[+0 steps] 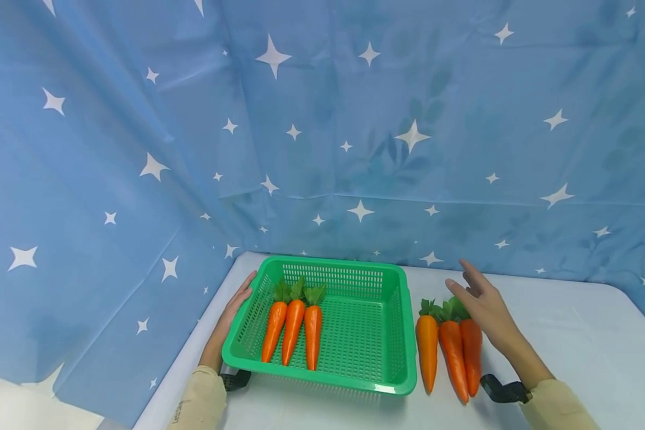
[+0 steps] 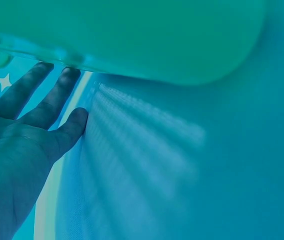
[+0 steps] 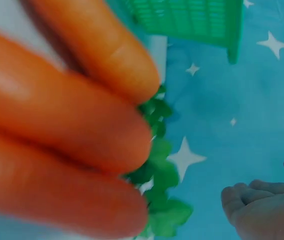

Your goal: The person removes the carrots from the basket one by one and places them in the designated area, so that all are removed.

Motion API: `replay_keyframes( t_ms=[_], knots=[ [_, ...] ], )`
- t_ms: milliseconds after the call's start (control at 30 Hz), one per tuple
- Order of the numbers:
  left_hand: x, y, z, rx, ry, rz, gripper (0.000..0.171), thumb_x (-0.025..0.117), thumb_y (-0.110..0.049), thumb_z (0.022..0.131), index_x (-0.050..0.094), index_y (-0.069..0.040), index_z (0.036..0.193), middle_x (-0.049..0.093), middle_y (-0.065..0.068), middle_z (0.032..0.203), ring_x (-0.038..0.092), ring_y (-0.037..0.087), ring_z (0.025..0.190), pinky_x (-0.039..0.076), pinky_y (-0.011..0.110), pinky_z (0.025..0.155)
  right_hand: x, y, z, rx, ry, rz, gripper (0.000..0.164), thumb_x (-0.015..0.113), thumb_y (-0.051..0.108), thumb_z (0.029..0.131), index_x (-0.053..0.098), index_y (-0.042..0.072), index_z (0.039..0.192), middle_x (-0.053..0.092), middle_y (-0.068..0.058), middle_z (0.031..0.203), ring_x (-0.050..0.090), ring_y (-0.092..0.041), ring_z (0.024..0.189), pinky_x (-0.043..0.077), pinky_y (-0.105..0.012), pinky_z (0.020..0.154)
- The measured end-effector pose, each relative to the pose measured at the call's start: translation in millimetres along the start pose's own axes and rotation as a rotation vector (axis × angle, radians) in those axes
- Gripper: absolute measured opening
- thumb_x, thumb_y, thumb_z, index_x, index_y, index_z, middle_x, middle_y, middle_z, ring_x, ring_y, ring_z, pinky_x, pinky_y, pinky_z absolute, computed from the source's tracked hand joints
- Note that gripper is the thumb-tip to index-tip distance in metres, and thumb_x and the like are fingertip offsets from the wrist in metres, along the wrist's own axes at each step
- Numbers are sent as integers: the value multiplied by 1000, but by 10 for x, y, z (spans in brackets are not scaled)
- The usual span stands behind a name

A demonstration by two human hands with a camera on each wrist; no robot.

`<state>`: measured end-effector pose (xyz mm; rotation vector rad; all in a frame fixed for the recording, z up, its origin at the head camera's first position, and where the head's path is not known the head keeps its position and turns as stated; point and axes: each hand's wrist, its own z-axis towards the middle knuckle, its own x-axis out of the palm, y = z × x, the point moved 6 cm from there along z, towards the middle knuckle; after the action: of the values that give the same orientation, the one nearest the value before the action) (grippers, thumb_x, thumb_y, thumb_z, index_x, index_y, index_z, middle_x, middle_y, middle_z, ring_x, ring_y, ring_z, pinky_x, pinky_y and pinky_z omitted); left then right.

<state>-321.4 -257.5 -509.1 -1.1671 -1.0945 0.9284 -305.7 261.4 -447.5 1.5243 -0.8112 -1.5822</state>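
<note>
A green plastic basket [image 1: 333, 376] with slotted walls sits on the white table. Three orange carrots [image 1: 293, 331] with leafy tops lie side by side in its left half. My left hand [image 1: 231, 316] is along the basket's left side, its fingers extended up by the rim; the left wrist view shows that hand [image 2: 27, 145] with fingertips right at the basket [image 2: 147, 40]. To the right of the basket lie three more carrots [image 1: 452, 358], tops pointing away. Over their leaves hovers my right hand [image 1: 486, 304], fingers loosely extended, holding nothing. Those carrots [image 3: 57, 110] loom large in the right wrist view.
A blue curtain with white stars [image 1: 328, 149] hangs behind and to the left of the table [image 1: 580, 346]. Dark wrist straps [image 1: 505, 391] show at both sleeves. The table's left edge runs close beside my left forearm.
</note>
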Motion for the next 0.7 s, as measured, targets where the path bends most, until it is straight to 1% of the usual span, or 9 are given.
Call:
replay_keyframes(
  t_ms=[67, 167, 300, 400, 500, 633, 700],
  knots=[
    [-1, 7, -3, -4, -8, 15, 64, 28, -28, 120, -3, -9, 173, -4, 13, 179, 35, 6, 146, 38, 18, 110, 33, 76, 28, -16, 6, 11, 84, 55, 47, 112, 14, 5, 173, 18, -32, 172, 26, -59, 151, 31, -76, 112],
    [-3, 13, 0, -5, -18, 28, 64, 29, -29, 120, -1, -10, 174, -3, 12, 179, 20, 23, 156, 38, 17, 110, 96, 188, 72, -34, 21, 39, 82, 54, 47, 113, 17, 5, 173, 20, -30, 172, 24, -55, 154, 30, -74, 114],
    [-14, 17, 11, -7, -19, 24, 64, 29, -28, 120, 0, -10, 174, -2, 12, 179, 28, 15, 152, 38, 18, 110, 212, 323, 138, -49, 49, 99, 79, 55, 44, 113, 19, 8, 173, 22, -26, 173, 25, -51, 155, 30, -72, 116],
    [-16, 19, 10, -2, -13, 37, 64, 29, -29, 120, 0, -10, 174, -2, 11, 179, 33, 6, 146, 38, 18, 110, 307, 429, 180, -62, 65, 135, 77, 57, 42, 112, 21, 11, 173, 25, -25, 173, 26, -49, 156, 30, -71, 117],
    [-10, 20, 5, 8, -10, 59, 64, 30, -29, 120, 0, -10, 174, -3, 11, 179, 29, 11, 149, 38, 18, 110, 396, 546, 208, -82, 74, 157, 76, 58, 43, 112, 23, 13, 173, 27, -24, 172, 28, -47, 156, 30, -70, 118],
    [-9, 25, -7, 15, -14, 55, 64, 30, -29, 120, 0, -10, 174, -3, 12, 179, 33, 7, 146, 38, 18, 110, 546, 684, 249, -100, 98, 198, 75, 58, 42, 112, 24, 13, 173, 28, -23, 172, 29, -45, 156, 31, -68, 118],
    [-8, 30, -15, 14, -19, 60, 64, 30, -29, 120, 1, -9, 174, -2, 13, 179, 32, 9, 148, 38, 18, 110, 628, 739, 268, -108, 114, 223, 74, 58, 41, 112, 25, 12, 172, 28, -22, 172, 29, -44, 156, 31, -67, 119]
  ],
)
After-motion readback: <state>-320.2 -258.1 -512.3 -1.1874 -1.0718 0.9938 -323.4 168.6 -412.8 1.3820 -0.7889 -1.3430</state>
